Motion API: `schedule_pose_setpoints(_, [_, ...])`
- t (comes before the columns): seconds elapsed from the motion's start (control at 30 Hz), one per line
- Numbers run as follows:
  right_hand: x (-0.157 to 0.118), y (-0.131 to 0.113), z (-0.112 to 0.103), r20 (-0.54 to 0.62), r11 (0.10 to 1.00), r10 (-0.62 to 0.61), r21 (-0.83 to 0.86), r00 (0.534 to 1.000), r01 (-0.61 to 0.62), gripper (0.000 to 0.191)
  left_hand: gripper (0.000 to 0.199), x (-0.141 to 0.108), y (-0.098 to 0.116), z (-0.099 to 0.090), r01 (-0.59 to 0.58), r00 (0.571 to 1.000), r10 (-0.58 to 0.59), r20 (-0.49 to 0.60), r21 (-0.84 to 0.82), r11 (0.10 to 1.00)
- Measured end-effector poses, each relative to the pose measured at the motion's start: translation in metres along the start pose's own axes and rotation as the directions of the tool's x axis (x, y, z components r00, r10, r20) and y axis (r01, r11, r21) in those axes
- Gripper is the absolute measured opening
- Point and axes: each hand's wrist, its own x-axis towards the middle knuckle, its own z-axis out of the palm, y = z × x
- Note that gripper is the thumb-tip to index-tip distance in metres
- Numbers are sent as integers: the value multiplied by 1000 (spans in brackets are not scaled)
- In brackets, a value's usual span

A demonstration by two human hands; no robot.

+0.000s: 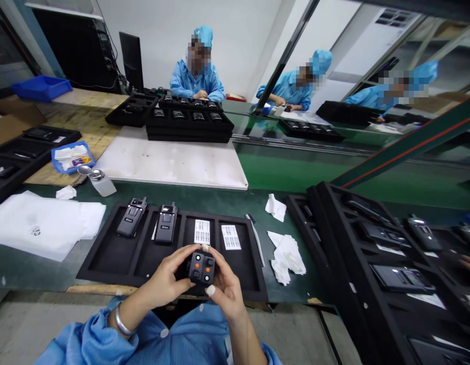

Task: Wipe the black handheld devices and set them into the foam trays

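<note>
Blue sleeves [92, 337] flank hands [164, 276] gripping a black device [202, 267] by the tray's near edge [253, 293].

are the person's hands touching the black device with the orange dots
Touching. The head view shows the black device held between the left hand and right hand, both cupped around its sides.

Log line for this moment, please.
left hand: holds black device | right hand: holds same device | black tray: two handsets, two printed sheets
</note>
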Motion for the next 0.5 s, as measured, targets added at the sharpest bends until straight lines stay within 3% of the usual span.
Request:
schedule_pose_setpoints(0.17, [-1,-3,8,-44,945,-27,-325,999,11,82,87,-1,-4,2,-69,998,69,8,174,982])
schedule_pose_setpoints(0.3, [-3,9,10,-182,939,-68,-344,981,1,70,82,2,-8,2,-52,998,55,-15,150,987])
schedule_pose_setpoints(0.4, [2,19,6,-317,949,-91,-314,944,-14,51,62,11,-7,1,33,990,-44,-131,-81,996])
schedule_pose_setpoints(0.5, [17,20,1,-537,973,-99,-230,838,-33,47,46,23,-3,-4,65,934,-229,-274,-499,864])
